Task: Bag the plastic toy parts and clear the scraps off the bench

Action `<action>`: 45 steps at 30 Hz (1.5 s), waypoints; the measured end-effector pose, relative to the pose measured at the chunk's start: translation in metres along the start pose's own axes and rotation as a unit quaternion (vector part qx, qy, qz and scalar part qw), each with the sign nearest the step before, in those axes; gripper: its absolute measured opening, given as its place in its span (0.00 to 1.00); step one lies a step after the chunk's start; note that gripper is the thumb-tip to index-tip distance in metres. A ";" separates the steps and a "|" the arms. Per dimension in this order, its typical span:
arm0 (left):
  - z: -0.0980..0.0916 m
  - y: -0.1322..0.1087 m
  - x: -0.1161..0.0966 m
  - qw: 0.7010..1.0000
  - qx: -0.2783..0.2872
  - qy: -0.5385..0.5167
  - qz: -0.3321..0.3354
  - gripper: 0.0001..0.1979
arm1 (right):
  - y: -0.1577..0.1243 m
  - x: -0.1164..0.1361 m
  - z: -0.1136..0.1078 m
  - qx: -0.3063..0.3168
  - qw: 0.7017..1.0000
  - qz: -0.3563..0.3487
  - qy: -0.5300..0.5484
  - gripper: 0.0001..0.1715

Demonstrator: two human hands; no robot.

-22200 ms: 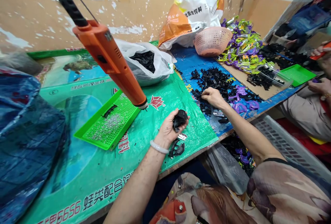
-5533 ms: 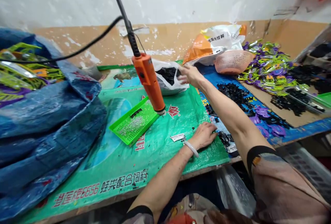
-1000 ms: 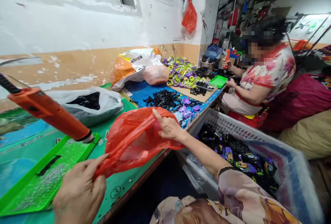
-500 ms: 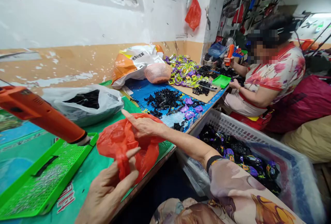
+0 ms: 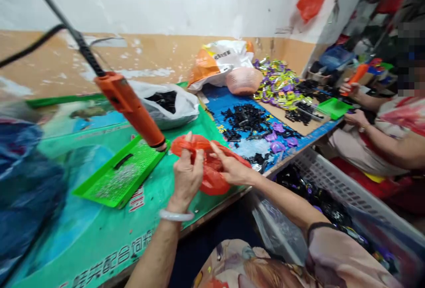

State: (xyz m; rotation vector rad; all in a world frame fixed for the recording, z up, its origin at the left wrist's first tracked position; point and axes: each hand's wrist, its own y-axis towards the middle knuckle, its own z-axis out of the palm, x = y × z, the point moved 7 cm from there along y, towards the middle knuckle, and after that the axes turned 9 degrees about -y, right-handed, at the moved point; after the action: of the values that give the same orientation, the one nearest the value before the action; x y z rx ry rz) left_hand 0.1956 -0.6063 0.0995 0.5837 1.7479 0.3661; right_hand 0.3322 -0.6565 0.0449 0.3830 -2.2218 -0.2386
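A thin red plastic bag is held between my two hands at the table's front edge. My left hand, with a pale bangle on its wrist, pinches the bag's left side. On the other side my right hand grips the bag's rim, its fingers partly inside the folds. The bag's contents are hidden. Just left of it, an orange electric screwdriver hangs tip-down above a green plastic tray of small silvery screws.
Behind lies a white bag of black parts. Black pieces and purple pieces cover the blue sheet, near a pink basket. A white crate stands below the table edge. At right a co-worker's hand holds another orange screwdriver.
The view has swung left. My left hand has moved forward onto the bag and now pinches it, where its fingers were more spread before. My right hand's fingers have closed on the rim.
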 end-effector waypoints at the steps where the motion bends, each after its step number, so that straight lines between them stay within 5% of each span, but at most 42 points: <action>1: 0.002 -0.001 0.010 1.000 0.012 0.006 -0.010 0.28 | -0.007 -0.002 -0.010 0.004 1.000 -0.003 0.020 0.53; 5: 0.008 -0.008 0.037 0.998 0.045 0.008 -0.052 0.30 | -0.016 -0.048 -0.083 -0.106 0.987 0.048 -0.113 0.26; 8: 0.014 -0.010 0.042 0.995 0.065 0.001 -0.070 0.31 | 0.006 -0.098 -0.114 -0.090 0.924 0.118 -0.353 0.27; 12: 0.016 -0.008 0.043 0.995 0.071 0.004 -0.075 0.30 | 0.050 -0.142 -0.088 0.070 0.862 0.081 -0.495 0.36; 18: 0.009 -0.008 0.049 0.995 0.060 0.028 -0.081 0.29 | 0.085 -0.160 -0.046 0.144 0.861 0.024 -0.488 0.30; 24: 0.015 -0.001 0.048 0.993 0.063 0.031 -0.091 0.29 | 0.088 -0.191 -0.100 0.041 0.828 0.100 -0.551 0.27; 29: 0.026 0.014 0.042 0.994 0.042 0.016 -0.095 0.30 | 0.092 -0.233 -0.148 0.052 0.818 0.270 -0.506 0.57; 35: 0.042 0.026 0.053 0.992 0.036 0.009 -0.120 0.33 | 0.109 -0.248 -0.152 0.122 0.815 0.333 -0.458 0.58; 41: 0.043 0.023 0.064 0.992 0.028 0.020 -0.125 0.33 | 0.107 -0.234 -0.150 0.074 0.817 0.304 -0.484 0.41; 45: 0.045 0.020 0.066 0.992 0.027 0.017 -0.122 0.34 | 0.102 -0.229 -0.147 0.055 0.817 0.312 -0.482 0.39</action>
State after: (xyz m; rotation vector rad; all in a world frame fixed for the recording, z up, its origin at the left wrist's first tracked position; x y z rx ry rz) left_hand 0.2312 -0.5558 0.0455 0.3967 1.8429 0.1585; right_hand 0.5636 -0.4865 0.0015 -0.5711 -3.2107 0.0958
